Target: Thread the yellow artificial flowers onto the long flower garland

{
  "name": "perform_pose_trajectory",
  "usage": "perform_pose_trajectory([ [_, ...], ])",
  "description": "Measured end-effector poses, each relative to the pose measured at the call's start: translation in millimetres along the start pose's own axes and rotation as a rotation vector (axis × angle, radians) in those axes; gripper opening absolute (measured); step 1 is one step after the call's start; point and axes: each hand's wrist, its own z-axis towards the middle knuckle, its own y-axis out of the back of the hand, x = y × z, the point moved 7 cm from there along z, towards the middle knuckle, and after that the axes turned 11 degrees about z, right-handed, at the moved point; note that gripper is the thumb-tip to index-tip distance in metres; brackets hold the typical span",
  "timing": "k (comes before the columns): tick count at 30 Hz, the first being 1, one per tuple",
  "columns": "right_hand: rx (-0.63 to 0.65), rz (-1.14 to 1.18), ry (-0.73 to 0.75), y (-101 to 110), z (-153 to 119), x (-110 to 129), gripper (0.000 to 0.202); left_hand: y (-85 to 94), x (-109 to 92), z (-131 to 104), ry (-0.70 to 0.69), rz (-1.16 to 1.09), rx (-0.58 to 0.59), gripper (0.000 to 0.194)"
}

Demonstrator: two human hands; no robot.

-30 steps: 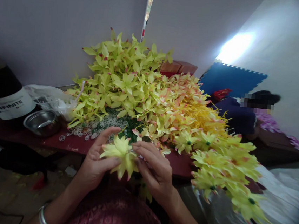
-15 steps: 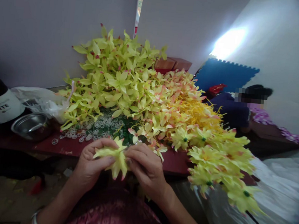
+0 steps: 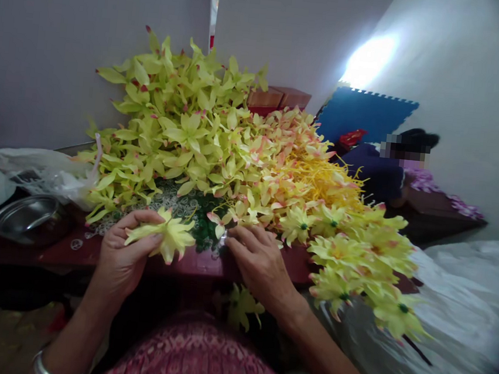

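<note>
My left hand (image 3: pixel 125 254) pinches a yellow-green artificial flower (image 3: pixel 172 239) with pink petal tips between thumb and fingers, just above the table's front edge. To its right, my right hand (image 3: pixel 262 264) rests at the near side of the heap, fingers bent together and pointing down. A small pale, shiny bit (image 3: pixel 223 238) shows at its fingertips; whether they grip it is hidden. Beside those fingers lie small green plastic pieces (image 3: pixel 207 215) and a scatter of clear plastic rings (image 3: pixel 172 203). Loose yellow-green petal pieces (image 3: pixel 188 131) are heaped behind both hands.
Yellow stamens (image 3: pixel 321 179) and assembled flowers (image 3: pixel 357 259) lie to the right on the dark red table (image 3: pixel 114 254). A metal bowl (image 3: pixel 28 218) and plastic bag (image 3: pixel 62 183) stand left. White plastic sheeting (image 3: pixel 455 289) spreads at right. Another person (image 3: pixel 370 169) bends at the back right.
My right hand has left the flower and moved to the small pieces on the table. My left hand has shifted left and slightly up with the flower. The view has turned slightly.
</note>
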Motion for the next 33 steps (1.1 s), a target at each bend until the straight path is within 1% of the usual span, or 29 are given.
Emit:
perform_pose_trajectory([
  [2, -0.057, -0.005, -0.025, 5.0, 0.7, -1.8, 0.019, -1.8, 1.3, 1.4, -0.006, 0.001, -0.012, 0.022],
  [4, -0.075, 0.01, -0.027, 8.4, 1.7, 0.4, 0.018, -2.7, 2.2, 2.6, -0.018, -0.009, -0.028, 0.023],
  [9, 0.024, 0.001, -0.021, 5.3, 4.8, 8.3, 0.01, -6.2, 4.3, 6.1, -0.024, -0.012, -0.031, 0.026],
  [13, 0.045, -0.029, -0.041, -0.7, 8.1, 7.4, 0.006, -13.2, 5.7, 8.3, -0.024, -0.012, 0.015, 0.023],
  [15, 0.018, -0.015, -0.025, -2.8, 10.1, 7.7, 0.008, -14.8, 7.7, 8.4, -0.016, -0.004, 0.023, 0.02],
  [19, -0.079, 0.026, 0.041, -3.1, 13.8, 10.6, 0.024, -13.2, 9.7, 6.0, -0.018, -0.005, -0.012, 0.019],
  [21, -0.111, 0.042, 0.082, -2.5, 14.9, 13.3, 0.028, -14.4, 9.7, 4.1, -0.007, -0.016, -0.001, 0.018],
  [23, -0.134, 0.062, 0.108, -1.5, 15.6, 14.8, 0.028, -16.2, 9.6, 2.5, 0.011, -0.032, 0.02, 0.018],
  [25, -0.159, 0.107, 0.101, 0.6, 16.0, 13.1, 0.022, -16.5, 9.1, 1.6, 0.017, -0.04, 0.026, 0.018],
  [28, -0.249, 0.223, 0.042, 9.5, 16.6, 5.0, 0.015, -14.7, 8.9, 0.8, 0.006, -0.029, 0.011, 0.019],
  [30, -0.341, 0.323, -0.035, 19.0, 18.1, -2.9, 0.014, -13.3, 9.4, -0.2, -0.01, 0.007, -0.002, 0.018],
  [32, -0.429, 0.445, -0.183, 27.0, 20.9, -13.6, 0.012, -12.6, 9.2, -1.7, -0.042, 0.088, -0.006, 0.017],
  [33, -0.461, 0.523, -0.287, 28.4, 22.4, -20.1, 0.011, -12.7, 9.1, -2.4, -0.06, 0.135, -0.001, 0.017],
])
